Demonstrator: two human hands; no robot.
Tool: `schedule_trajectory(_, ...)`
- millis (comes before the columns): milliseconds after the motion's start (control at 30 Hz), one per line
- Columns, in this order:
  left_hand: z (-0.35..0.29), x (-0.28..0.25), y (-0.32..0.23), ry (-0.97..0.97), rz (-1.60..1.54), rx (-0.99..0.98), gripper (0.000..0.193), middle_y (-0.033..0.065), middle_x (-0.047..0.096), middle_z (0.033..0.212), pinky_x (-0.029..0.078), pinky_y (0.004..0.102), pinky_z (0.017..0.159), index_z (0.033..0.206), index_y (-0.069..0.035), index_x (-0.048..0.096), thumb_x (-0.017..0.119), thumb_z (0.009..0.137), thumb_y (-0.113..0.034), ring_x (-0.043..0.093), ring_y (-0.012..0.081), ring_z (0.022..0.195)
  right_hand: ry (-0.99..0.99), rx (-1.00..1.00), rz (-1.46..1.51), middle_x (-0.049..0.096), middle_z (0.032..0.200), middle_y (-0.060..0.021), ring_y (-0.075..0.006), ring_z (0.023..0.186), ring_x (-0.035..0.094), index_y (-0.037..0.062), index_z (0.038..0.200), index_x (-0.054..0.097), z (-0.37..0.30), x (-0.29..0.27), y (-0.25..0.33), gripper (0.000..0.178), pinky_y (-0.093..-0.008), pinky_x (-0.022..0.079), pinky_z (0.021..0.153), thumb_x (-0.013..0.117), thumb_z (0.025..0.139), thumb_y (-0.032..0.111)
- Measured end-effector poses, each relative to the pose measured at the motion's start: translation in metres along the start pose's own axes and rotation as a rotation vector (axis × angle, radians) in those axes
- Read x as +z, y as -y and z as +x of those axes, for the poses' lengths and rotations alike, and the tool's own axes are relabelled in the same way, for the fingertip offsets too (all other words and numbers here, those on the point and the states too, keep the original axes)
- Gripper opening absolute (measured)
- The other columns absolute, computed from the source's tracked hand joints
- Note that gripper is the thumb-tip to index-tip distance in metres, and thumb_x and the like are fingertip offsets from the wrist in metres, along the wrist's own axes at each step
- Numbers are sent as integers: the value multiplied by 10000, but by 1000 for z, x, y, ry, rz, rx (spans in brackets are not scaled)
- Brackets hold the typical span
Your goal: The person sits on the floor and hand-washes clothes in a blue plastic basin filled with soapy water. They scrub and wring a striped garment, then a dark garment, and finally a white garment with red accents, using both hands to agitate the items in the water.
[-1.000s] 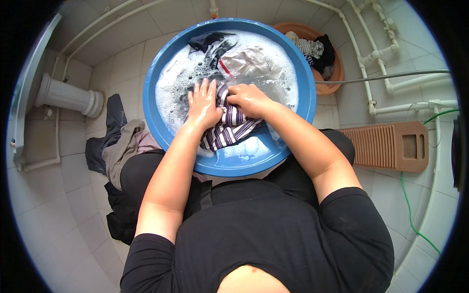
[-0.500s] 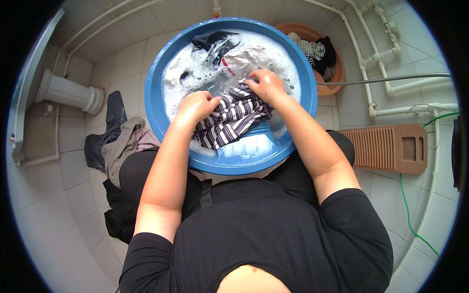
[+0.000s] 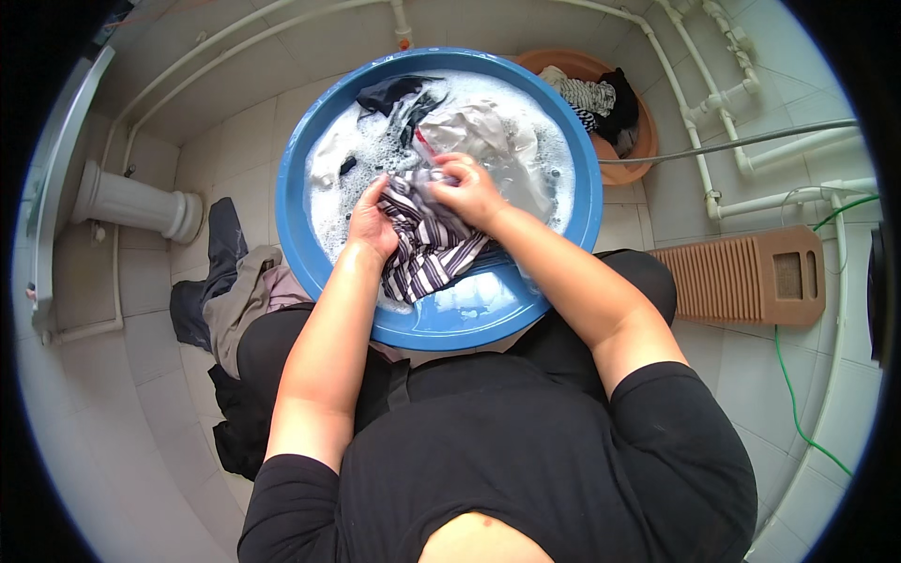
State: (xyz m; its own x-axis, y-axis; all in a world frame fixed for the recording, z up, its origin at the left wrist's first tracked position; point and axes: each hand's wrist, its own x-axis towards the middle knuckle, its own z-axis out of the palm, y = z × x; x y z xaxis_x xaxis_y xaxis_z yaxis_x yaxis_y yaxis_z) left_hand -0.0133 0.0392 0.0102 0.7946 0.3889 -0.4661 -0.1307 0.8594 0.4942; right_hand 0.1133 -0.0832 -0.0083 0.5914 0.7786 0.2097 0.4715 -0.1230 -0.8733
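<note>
A dark-and-white striped garment (image 3: pixel 434 251) lies bunched in the blue basin (image 3: pixel 294 202), partly over the built-in ridged slope at its near side. My left hand (image 3: pixel 374 225) grips its left edge, thumb up. My right hand (image 3: pixel 466 192) is closed on the upper part of the cloth, close beside the left hand; its fingertips are slightly blurred. Beyond them a pale cloth (image 3: pixel 483 131) with a red strip and a dark cloth (image 3: pixel 394 94) soak in foamy water.
An orange basin (image 3: pixel 646 155) with clothes stands at the far right. A brown washboard (image 3: pixel 741 277) lies right of my knee, near a green cord (image 3: pixel 793 394). Clothes (image 3: pixel 239 291) are piled on the floor at left. A grey hose (image 3: pixel 732 148) runs in from the right.
My right hand has moved left and nearer my left hand, drawing the striped garment together. My left hand has turned thumb up. The view has shifted slightly.
</note>
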Motion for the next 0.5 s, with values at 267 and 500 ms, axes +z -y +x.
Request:
schedule_trajectory(267,-4,-10,5,30,18,-134,116,95,609,825,513,355,637,878,-80,532,558,873,-192,604,210,756,11,-497,-23,580,850,-103,-289,811,584,83,837,557,-43,38,103,239,-364,486,673,645,644,194)
schedule_trajectory(500,0,5,39,-138,60,31,198,71,588,746,471,307,554,811,-40,578,519,871,-219,575,177,639,-274,7,-87,565,639,-146,-341,598,563,78,598,551,-14,27,56,251,-395,448,526,585,777,251)
